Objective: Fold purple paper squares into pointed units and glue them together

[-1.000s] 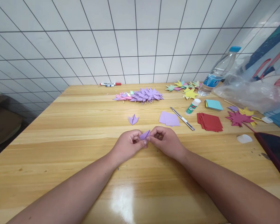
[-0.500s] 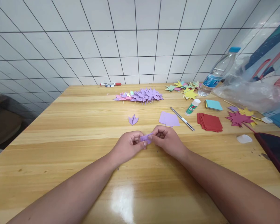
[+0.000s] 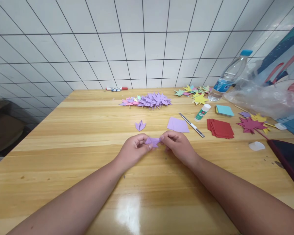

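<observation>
A small piece of folded purple paper (image 3: 154, 141) is held between my two hands above the wooden table (image 3: 88, 143). My left hand (image 3: 134, 148) pinches its left part, thumb in front. With closed fingertips, my right hand (image 3: 176, 144) grips the paper's right tip. Just beyond my left hand lies a folded purple paper piece (image 3: 140, 126) with pointed tips. Past my right hand are flat purple paper squares (image 3: 178, 125), and a utility knife (image 3: 191, 125) lies slanted beside them.
Behind is a pile of purple folded leaves (image 3: 154, 100), with markers (image 3: 116, 88) near the tiled wall. To the right are a glue stick (image 3: 203, 112), red paper squares (image 3: 220, 128), blue paper (image 3: 224, 110), a water bottle (image 3: 229, 76), a plastic bag (image 3: 259, 98) and a phone (image 3: 287, 160).
The purple paper has opened out into a wider, pointed shape between my hands. My right fingers have moved slightly right, to its tip.
</observation>
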{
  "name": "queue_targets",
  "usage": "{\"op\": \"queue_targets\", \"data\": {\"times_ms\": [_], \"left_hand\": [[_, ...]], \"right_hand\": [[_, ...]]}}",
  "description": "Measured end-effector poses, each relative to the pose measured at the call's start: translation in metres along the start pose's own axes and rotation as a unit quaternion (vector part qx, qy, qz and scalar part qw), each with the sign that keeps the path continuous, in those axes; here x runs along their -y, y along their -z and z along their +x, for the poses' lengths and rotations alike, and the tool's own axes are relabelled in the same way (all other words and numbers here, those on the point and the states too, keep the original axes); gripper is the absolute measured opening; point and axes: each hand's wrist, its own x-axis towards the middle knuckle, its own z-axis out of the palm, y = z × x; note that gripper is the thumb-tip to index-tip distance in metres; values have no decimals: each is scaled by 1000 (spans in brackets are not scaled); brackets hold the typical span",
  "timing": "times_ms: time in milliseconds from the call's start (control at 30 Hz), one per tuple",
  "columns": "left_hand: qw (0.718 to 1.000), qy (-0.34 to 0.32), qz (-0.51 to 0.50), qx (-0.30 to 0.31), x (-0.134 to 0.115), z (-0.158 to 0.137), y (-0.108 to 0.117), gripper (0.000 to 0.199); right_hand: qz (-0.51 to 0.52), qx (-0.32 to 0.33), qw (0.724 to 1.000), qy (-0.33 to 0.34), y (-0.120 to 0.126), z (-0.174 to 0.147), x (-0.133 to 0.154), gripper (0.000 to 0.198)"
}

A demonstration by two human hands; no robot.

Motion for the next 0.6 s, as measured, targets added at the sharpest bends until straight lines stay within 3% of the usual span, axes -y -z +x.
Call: {"op": "queue_targets", "data": {"times_ms": [133, 267, 367, 600], "left_hand": [[998, 13, -62, -31, 0, 2, 2, 20], [1000, 17, -12, -13, 3, 0, 0, 18], [999, 8, 39, 6, 6, -2, -2, 15], [999, 3, 47, 27, 10, -2, -1, 15]], "right_hand": [[-47, -9, 998, 38, -2, -1, -2, 16], [-115, -20, 985, 130, -4, -5, -3, 27], [-195, 1, 964, 183, -4, -6, -2, 20], [-335, 2, 918, 213, 1, -6, -1, 23]]}}
